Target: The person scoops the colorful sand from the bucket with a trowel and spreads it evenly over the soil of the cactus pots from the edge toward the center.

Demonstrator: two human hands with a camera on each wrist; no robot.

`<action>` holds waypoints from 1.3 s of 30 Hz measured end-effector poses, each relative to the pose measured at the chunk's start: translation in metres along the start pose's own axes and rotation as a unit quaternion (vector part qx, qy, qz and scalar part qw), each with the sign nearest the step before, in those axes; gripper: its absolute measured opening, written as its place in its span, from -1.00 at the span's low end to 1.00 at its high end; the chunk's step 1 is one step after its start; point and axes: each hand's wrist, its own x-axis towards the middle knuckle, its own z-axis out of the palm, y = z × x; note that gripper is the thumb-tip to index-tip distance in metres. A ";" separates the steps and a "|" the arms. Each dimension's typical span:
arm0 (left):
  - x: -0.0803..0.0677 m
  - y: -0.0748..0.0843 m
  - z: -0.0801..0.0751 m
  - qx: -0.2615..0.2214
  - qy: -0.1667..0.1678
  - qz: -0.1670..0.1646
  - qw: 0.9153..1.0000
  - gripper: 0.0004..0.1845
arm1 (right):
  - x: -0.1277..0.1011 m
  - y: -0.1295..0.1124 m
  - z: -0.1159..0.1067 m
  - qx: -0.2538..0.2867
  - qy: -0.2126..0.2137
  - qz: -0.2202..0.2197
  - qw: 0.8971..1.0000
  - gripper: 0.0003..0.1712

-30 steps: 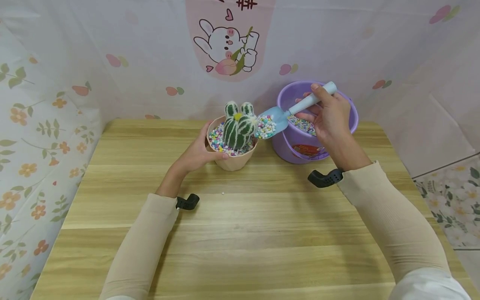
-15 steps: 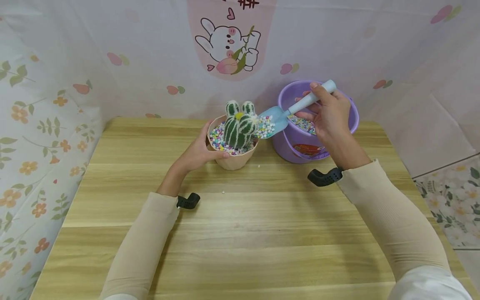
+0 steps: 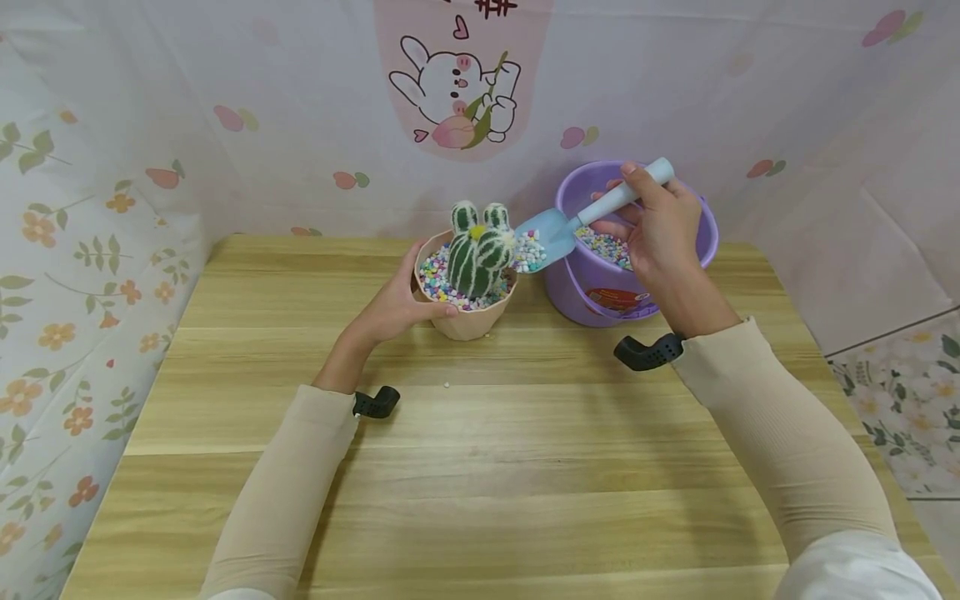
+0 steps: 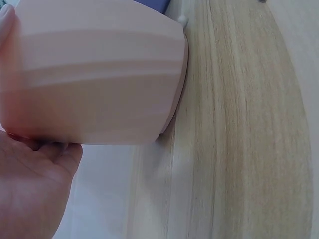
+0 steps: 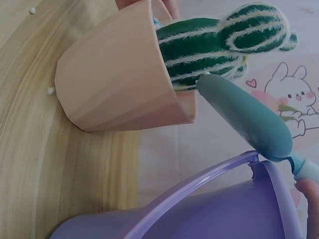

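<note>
While your left hand (image 3: 390, 310) wrapped its fingers around the side of the pink pot (image 3: 467, 321) and held it upright on the bench (image 3: 480, 450), your right hand (image 3: 660, 229) had its fingers closed on the pale handle of the blue scoop (image 3: 551, 236). The scoop's blade hung at the pot's right rim, just beside the striped cactus (image 3: 478, 254), with a small load of coloured pebbles (image 3: 529, 252) on its lip. The purple bucket (image 3: 637, 292) sat close to the right of the pot, more pebbles inside it.

To do this well, you needed the blade's lip over the pot's opening rather than outside the rim; the right wrist view showed the scoop (image 5: 244, 117) riding above the rim edge, touching or nearly touching the cactus (image 5: 224, 42). A slow tilt toward the gap between cactus and wall seemed wiser than a quick tip. A few stray pebbles (image 3: 447, 385) already lay on the bench in front of the pot, which suggests spills come easily. Your bracing hand looked well placed; a firm hold there would stop the light pot from sliding.
</note>
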 end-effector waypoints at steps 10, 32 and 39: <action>0.001 -0.002 -0.007 -0.013 -0.025 -0.002 1.000 0.11 | 0.000 0.002 0.004 -0.012 0.004 -0.010 1.000 -0.70; -0.013 0.021 0.002 -0.015 -0.012 0.004 1.000 0.16 | -0.005 0.007 0.013 -0.052 -0.027 -0.040 0.997 -0.64; -0.006 0.004 0.001 0.000 -0.006 0.004 1.000 0.16 | -0.005 0.008 0.012 -0.059 -0.029 -0.040 0.997 -0.62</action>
